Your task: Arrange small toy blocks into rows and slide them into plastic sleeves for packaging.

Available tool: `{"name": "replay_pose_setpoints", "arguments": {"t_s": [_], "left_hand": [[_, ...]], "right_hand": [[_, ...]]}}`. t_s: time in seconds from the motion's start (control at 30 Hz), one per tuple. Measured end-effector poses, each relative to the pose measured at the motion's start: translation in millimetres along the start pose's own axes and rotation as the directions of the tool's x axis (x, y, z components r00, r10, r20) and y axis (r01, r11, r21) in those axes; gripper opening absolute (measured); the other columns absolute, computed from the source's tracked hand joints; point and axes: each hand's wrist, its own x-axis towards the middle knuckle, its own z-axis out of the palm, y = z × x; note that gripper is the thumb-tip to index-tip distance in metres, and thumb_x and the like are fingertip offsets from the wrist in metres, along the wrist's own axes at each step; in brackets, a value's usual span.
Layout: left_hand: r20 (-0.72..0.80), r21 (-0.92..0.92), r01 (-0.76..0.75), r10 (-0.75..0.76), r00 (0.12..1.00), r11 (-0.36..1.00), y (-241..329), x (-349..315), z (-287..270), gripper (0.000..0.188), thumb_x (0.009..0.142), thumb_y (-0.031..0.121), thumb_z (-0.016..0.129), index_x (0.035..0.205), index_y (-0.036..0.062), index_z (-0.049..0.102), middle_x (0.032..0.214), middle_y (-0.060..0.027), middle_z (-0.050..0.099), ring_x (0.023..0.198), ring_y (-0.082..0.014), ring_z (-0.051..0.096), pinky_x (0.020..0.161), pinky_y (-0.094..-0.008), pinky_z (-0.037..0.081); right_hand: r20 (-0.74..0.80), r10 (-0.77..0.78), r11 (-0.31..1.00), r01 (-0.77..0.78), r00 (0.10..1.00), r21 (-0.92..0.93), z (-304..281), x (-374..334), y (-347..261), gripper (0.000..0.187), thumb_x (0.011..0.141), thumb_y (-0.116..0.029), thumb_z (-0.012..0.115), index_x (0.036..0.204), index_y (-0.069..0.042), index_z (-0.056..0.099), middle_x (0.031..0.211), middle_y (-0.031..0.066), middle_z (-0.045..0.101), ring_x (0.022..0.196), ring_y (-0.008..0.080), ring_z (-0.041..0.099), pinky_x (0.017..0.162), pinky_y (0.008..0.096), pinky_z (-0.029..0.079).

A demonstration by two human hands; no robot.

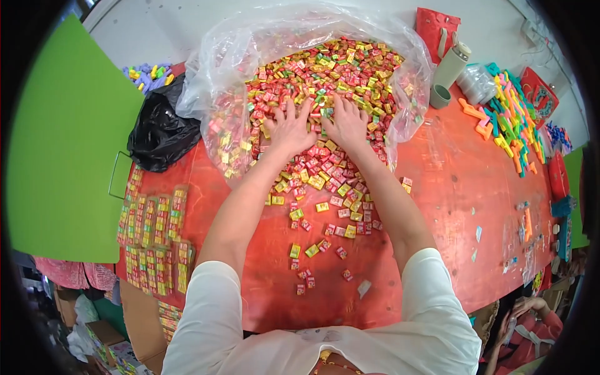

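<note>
A large heap of small wrapped candy packs [331, 69], red, yellow, pink and some green, spills from a clear plastic bag [219, 69] onto the red table. My left hand [290, 130] lies on the heap with its fingers spread. Beside it, my right hand [345, 124] also rests on the packs, fingers apart and pointing away from me. Neither hand grips a pack that I can make out. Between my forearms, loose packs [322, 207] trail down toward me across the table.
Bundled packs in clear sleeves [153, 212] lie at the left, below a black plastic bag [164, 125]. A green panel [69, 137] stands far left. At the right are a flask [453, 65], a cup [440, 97] and colourful plastic pieces [515, 119]. Another person's hand [528, 306] shows lower right.
</note>
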Motion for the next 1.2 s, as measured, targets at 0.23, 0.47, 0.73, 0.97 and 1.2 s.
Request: {"name": "replay_pose_setpoints", "arguments": {"t_s": [0.23,0.47,0.73,0.97,1.2], "left_hand": [[-0.346,-0.372,-0.114,-0.024,0.938,0.921,3.3,40.0,21.2,0.042,0.090,0.032,0.062,0.129,0.0178,0.065,0.135,-0.0105,0.059,0.119,-0.0394,0.054,0.102,-0.0514,0.042],[-0.217,-0.919,-0.110,-0.252,0.943,0.378,4.5,64.3,58.6,0.034,0.076,0.009,0.065,0.108,0.0065,0.075,0.093,-0.0164,0.070,0.088,-0.0277,0.068,0.083,-0.0364,0.052],[-0.174,-0.982,-0.157,-0.178,0.969,0.102,8.8,-71.0,13.1,0.033,0.076,0.005,0.066,0.108,-0.0013,0.072,0.118,-0.0146,0.058,0.111,-0.0237,0.057,0.093,-0.0312,0.045],[-0.401,-0.804,-0.352,0.001,0.916,0.479,-10.9,-186.8,11.4,0.036,0.079,0.001,0.059,0.115,0.0021,0.065,0.121,-0.0135,0.058,0.117,-0.0276,0.055,0.099,-0.0356,0.046],[-0.493,-0.503,-0.512,0.256,0.831,0.696,-29.0,-277.0,21.4,0.041,0.075,-0.003,0.059,0.116,0.0029,0.061,0.128,-0.0192,0.054,0.119,-0.0381,0.055,0.101,-0.0444,0.046]], "right_hand": [[-0.001,0.249,0.809,-0.207,0.969,0.549,19.0,39.8,-28.5,0.048,0.081,-0.035,0.060,0.120,-0.010,0.068,0.123,0.0191,0.063,0.117,0.0368,0.057,0.099,0.0482,0.043],[0.521,0.469,-0.314,-0.417,0.713,0.853,18.8,29.7,-48.3,0.013,0.085,-0.019,0.069,0.091,-0.008,0.066,0.086,0.0040,0.061,0.076,0.0189,0.056,0.064,0.0374,0.044],[0.588,0.250,-0.476,-0.432,0.769,0.766,-53.6,-57.8,-80.8,0.015,0.092,-0.017,0.064,0.103,-0.007,0.067,0.096,0.0046,0.066,0.089,0.0194,0.063,0.074,0.0368,0.054],[0.563,0.093,-0.185,-0.541,0.821,0.820,-82.4,-147.5,-104.8,0.019,0.089,-0.010,0.068,0.106,-0.002,0.070,0.093,0.0013,0.067,0.088,0.0116,0.061,0.079,0.0265,0.048],[0.119,-0.372,0.678,0.182,0.920,0.712,-103.9,-225.3,-101.3,0.051,0.082,-0.028,0.071,0.124,-0.002,0.063,0.129,0.0211,0.055,0.117,0.0383,0.054,0.099,0.0456,0.045]]}}
